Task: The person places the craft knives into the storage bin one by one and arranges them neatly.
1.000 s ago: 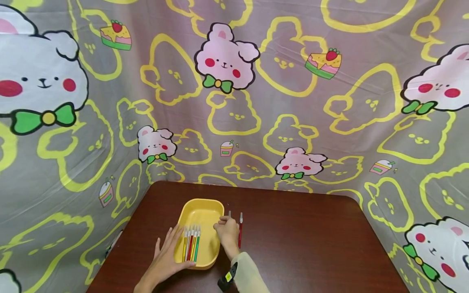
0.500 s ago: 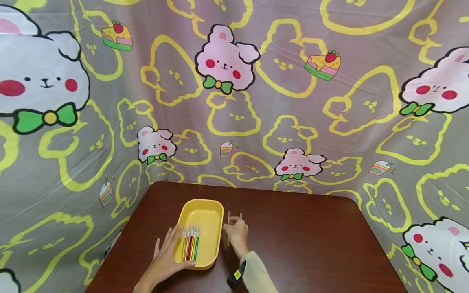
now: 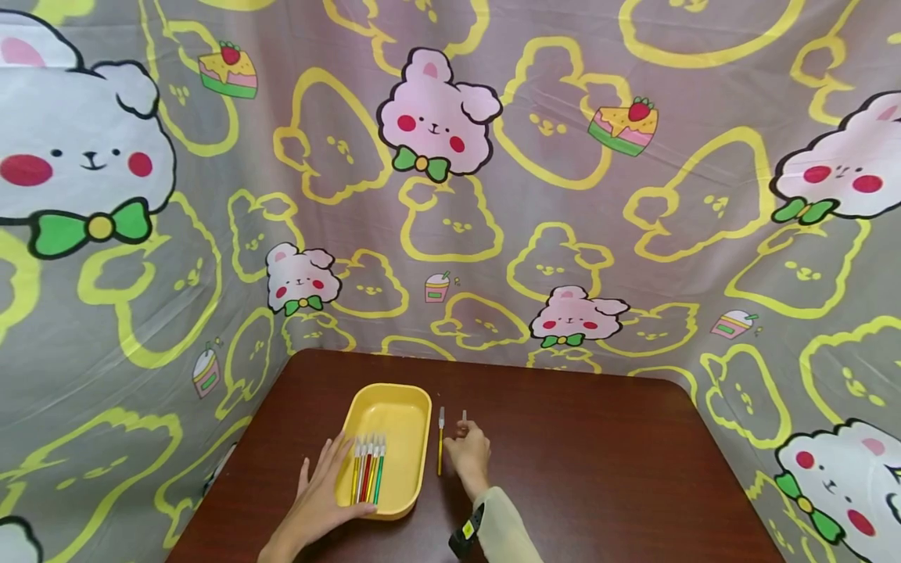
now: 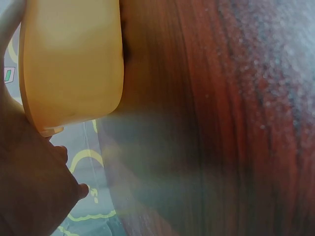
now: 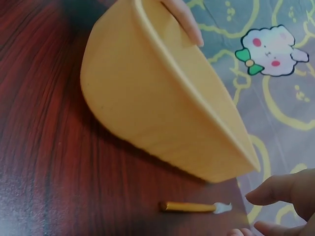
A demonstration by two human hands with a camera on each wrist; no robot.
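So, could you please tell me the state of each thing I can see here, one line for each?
yellow tray: flat on the table, holding brushes
brushes in tray: lying side by side
yellow brush: lying on the table, untouched
left hand: resting on the tray's edge
right hand: over a second brush, grip unclear

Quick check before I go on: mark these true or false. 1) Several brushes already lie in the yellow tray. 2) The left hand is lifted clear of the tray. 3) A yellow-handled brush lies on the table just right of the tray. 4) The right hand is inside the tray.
1) True: the brushes lie side by side in the yellow tray.
2) False: the left hand rests on the tray's left rim.
3) True: the yellow-handled brush lies on the table beside the tray.
4) False: the right hand is over the table right of that brush, covering most of another brush.
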